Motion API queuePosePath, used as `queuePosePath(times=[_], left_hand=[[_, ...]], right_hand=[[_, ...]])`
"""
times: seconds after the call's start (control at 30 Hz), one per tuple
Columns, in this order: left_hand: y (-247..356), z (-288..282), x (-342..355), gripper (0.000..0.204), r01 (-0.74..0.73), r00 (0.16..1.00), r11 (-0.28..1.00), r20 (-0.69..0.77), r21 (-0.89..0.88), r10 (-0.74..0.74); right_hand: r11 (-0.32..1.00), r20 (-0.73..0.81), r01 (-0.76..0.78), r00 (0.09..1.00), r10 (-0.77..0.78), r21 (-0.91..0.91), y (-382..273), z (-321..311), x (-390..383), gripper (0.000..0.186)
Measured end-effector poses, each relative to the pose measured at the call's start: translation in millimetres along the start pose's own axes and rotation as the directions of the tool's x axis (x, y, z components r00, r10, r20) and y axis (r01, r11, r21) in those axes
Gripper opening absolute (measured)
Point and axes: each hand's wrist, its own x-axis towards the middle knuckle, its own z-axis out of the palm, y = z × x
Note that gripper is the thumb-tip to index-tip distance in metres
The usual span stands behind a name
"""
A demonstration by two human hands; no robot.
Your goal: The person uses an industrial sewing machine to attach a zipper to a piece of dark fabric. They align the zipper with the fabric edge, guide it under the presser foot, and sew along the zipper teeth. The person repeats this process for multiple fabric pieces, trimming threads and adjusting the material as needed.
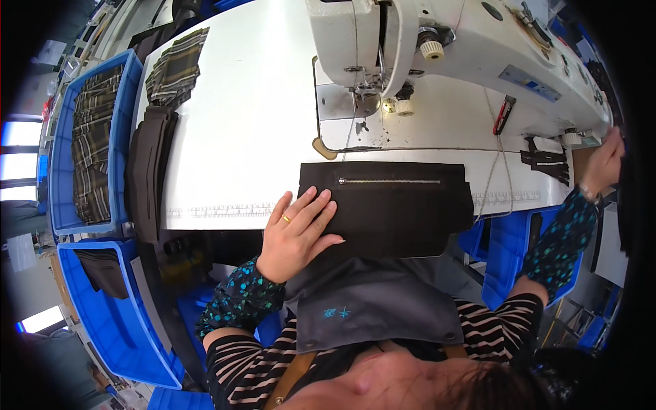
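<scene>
A dark fabric panel [403,212] with a silver zipper [389,181] set near its far edge lies over the front edge of the white sewing table. My left hand [298,229] rests open on the panel's left part, fingers spread, a ring on one finger. Beyond the panel stands the white sewing machine [471,41], its needle area above a metal plate [335,102]. Far to the right, my right hand [605,164] reaches past the table beside the machine's end. Its fingers are bunched against the dark rim of the view, so whether they grip anything is hidden.
Plaid pieces fill a blue bin [130,137] at left; more plaid cloth [179,68] and folded dark pieces [150,164] lie beside it. A lower blue bin [116,335] holds dark cloth. Red-and-black snips [504,115] and dark strips [547,164] sit right of the needle.
</scene>
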Motion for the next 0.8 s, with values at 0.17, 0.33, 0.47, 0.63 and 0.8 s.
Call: queuePosePath(times=[0.17,0.33,0.47,0.63,0.8], left_hand=[[-7,1,18,0.052,0.074,0.981,0.997,-0.176,-0.038,-0.079],[-11,9,50,0.093,0.193,0.938,0.978,-0.278,-0.086,-0.209],[-7,17,56,0.085,0.232,0.945,0.967,-0.209,-0.109,-0.251],[-6,13,55,0.072,0.232,0.953,0.969,-0.182,-0.083,-0.243],[-11,20,52,0.044,0.171,0.953,0.972,-0.224,-0.159,-0.205]], right_hand=[[0.983,0.328,0.179,0.928,-0.179,0.029,-186,-27,-108,0.028],[0.991,0.593,0.065,0.805,0.019,-0.120,-209,12,-121,0.047],[1.000,0.633,-0.002,0.774,0.015,-0.021,-204,21,-122,0.040],[0.912,0.875,-0.345,0.483,-0.031,0.223,-230,-37,-104,0.029],[0.751,0.863,-0.471,0.431,-0.262,0.463,-277,-37,-102,0.018]])
